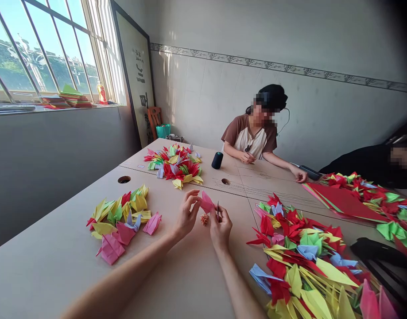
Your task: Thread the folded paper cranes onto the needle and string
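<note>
Writing in dark characters runs down a framed panel (137, 71), beyond the spool (217, 160) to the left; it is too angled and glared to read. The label on a bottle (101, 93) on the window sill (87, 107), far left of the spool, is too small to make out.

A folded pink paper (207, 202) is held above the worktop (176, 274), nearer the viewer than the spool and slightly left of it. Its long axis slants, one end to the upper left, the other down toward the right hand (221, 225).

The right grip is closed around a slim dark tool (218, 210), its tip upward, with the thumb at the paper's lower end. The left hand (189, 212) has bent fingers, their tips nearly together at the paper's left edge; whether they pinch it, I cannot tell.

Nearer than the spool sit orange beads (204, 219), with colourful folded-paper heaps to left (120, 212) and right (303, 252). Beyond the spool, a person (251, 133) sits across the worktop.
</note>
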### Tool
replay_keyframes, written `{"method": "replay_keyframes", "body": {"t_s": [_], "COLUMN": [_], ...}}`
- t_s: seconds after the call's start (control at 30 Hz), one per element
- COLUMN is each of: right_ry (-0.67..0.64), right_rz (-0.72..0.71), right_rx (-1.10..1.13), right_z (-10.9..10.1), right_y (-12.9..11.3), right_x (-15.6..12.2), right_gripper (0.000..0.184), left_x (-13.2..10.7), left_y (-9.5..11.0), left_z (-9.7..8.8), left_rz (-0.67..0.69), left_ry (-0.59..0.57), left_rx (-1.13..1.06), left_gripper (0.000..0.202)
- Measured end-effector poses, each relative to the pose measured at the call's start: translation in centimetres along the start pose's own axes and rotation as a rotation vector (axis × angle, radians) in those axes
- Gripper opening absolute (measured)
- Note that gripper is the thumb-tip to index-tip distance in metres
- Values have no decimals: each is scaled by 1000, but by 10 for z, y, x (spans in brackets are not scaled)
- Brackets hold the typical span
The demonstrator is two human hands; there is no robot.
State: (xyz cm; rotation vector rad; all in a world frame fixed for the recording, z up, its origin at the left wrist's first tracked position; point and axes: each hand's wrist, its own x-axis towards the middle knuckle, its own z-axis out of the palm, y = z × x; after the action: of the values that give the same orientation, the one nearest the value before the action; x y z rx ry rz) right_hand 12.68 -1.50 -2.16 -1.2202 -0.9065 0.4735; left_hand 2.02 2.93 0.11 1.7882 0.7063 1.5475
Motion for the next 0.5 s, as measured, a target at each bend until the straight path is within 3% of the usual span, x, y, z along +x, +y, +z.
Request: {"method": "replay_keyframes", "body": {"t_s": [0.07, 0.2, 0.37, 0.5], "right_ry": [-8, -11, -20, -77], "right_rz": [-17, -48, -24, 19], "right_rx": [6, -2, 31, 51], "right_z": [0, 0, 2, 4], "right_y": [0, 0, -3, -5], "right_x": [0, 0, -1, -4], "right_gripper": [35, 34, 34, 34], "left_x": [-3, -10, -15, -16], "left_y": [0, -1, -7, -11], "left_z": [2, 4, 6, 6], "left_rz": [-76, -284, -371, -373], "left_ry": [27, 19, -78, -31], "left_rx": [-75, -269, -352, -353], "left_gripper": [18, 49, 28, 25]}}
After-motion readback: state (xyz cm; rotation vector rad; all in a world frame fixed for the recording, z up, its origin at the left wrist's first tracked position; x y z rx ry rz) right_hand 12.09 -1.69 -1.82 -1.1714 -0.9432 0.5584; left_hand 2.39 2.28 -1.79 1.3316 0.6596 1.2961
